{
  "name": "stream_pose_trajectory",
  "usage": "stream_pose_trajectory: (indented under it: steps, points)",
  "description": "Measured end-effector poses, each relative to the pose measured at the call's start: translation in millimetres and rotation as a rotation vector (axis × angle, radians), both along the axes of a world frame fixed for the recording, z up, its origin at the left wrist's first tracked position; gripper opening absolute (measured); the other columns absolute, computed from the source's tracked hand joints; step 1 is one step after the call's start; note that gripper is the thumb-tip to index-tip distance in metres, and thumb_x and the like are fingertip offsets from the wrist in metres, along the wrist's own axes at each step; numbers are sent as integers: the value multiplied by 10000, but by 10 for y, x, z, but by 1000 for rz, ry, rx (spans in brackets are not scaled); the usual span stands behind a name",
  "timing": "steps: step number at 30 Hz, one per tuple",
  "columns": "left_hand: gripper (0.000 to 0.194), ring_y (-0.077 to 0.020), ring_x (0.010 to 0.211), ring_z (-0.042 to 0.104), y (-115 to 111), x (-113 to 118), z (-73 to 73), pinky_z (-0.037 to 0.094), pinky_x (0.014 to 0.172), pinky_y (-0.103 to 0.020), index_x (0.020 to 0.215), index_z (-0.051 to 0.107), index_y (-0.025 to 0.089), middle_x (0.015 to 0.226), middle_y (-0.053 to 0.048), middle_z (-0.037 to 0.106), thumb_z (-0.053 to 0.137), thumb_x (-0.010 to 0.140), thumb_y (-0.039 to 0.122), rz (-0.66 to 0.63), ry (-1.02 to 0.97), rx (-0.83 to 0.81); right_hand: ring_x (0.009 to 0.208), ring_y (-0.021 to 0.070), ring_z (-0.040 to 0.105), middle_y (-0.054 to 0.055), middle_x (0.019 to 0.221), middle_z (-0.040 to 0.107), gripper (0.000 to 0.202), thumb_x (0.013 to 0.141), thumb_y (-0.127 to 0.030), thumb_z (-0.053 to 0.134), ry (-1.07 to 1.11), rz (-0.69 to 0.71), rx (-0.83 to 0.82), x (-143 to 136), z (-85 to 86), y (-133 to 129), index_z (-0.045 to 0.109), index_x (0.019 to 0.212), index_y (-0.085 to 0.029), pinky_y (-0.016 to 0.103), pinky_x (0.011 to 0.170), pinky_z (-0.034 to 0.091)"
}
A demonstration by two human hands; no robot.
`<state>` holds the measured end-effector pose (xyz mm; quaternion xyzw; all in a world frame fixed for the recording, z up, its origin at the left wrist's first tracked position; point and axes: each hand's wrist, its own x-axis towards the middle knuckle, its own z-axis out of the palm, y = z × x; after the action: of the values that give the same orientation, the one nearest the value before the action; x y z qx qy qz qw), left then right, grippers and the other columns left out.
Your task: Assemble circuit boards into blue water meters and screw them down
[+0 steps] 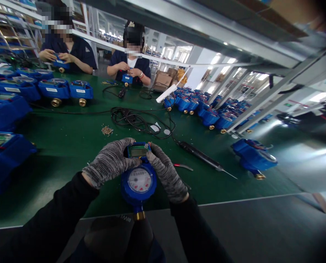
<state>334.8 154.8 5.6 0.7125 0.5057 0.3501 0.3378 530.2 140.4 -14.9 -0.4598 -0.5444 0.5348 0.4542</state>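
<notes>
A blue water meter (139, 180) with a round dial and a brass fitting lies at the table's near edge, its fitting pointing toward me. At its far end is a small display on a green circuit board (138, 151). My left hand (110, 160), in a grey knitted glove, grips the left side of that display end, thumb across its lower edge. My right hand (167, 171), gloved alike, holds the right side, fingertips at the display's corner. Right of my hands lie a tool with a red handle and curved metal end (183, 166) and a black electric screwdriver (200, 155).
A pile of small screws (107, 130) and tangled black cable (130, 118) lie beyond my hands. Blue meters (6, 153) crowd the left; one meter (253, 155) sits at right, with many more behind. Two people (131, 62) work across the green table (69, 142). A metal shelf frame hangs overhead.
</notes>
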Motion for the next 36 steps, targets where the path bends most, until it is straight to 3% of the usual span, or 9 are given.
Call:
stream_pose_trajectory:
  steps: [5,9,13,16,18,20,28,32,36]
  points:
    - [448,-272,961,720,-6,11,37,602,847,-428,1160,689,225,1064,-62,758,792,743,350,19,19,38,1232,244,600,72,1339,617,588,813,-381,739,79,149,-90,-128,86,179,507,1328,-219,409,1085,482]
    - [435,-265,1016,714,-7,-12,27,603,888,-433,1158,664,228,1102,-61,750,795,748,295,-62,-153,-66,1193,235,623,62,1300,634,544,810,-364,759,133,201,-127,-144,98,181,516,1279,-233,379,1041,504]
    - [691,-280,1282,602,-71,-176,-34,520,1071,-475,1355,544,266,1379,-69,638,827,727,313,-199,-364,-210,1167,224,628,62,1289,636,589,785,-383,792,80,189,-124,-114,86,194,509,1278,-231,358,1026,503]
    - [802,-324,1439,433,-146,-375,-120,342,1211,-549,1432,490,254,1520,-86,510,828,731,450,-36,-272,-55,1127,229,641,65,1283,634,664,769,-416,814,100,183,-178,-100,57,206,470,1308,-239,357,965,527]
    - [691,-332,1434,436,-170,-491,-179,312,1227,-564,1393,539,229,1502,-96,527,772,795,485,67,-189,97,1106,227,652,55,1275,638,657,785,-407,809,126,194,-209,-96,46,208,460,1321,-259,353,931,538]
    - [550,-314,1369,517,-163,-563,-221,377,1198,-549,1326,593,216,1431,-95,593,726,853,461,88,-153,200,1069,218,666,39,1246,653,623,796,-388,809,120,204,-219,-94,44,209,470,1306,-276,344,905,545]
    - [308,-248,1234,622,-5,-534,-223,539,1053,-470,1215,660,139,1289,-133,668,629,941,276,-63,34,478,1128,259,665,39,1287,642,606,837,-402,778,93,241,-241,-69,8,237,432,1328,-321,396,929,547]
    - [192,-261,1152,645,10,-502,-202,554,1000,-495,1064,690,131,1181,-128,694,657,908,237,-29,140,540,1122,265,666,55,1254,655,640,804,-448,797,51,245,-228,-66,4,264,431,1306,-294,405,929,548]
    - [98,-202,1070,652,-27,-465,-211,561,965,-408,988,663,156,1098,-80,700,640,913,216,-32,121,541,1117,265,660,55,1229,663,642,797,-502,789,-30,225,-196,-58,-2,283,445,1294,-287,422,942,540]
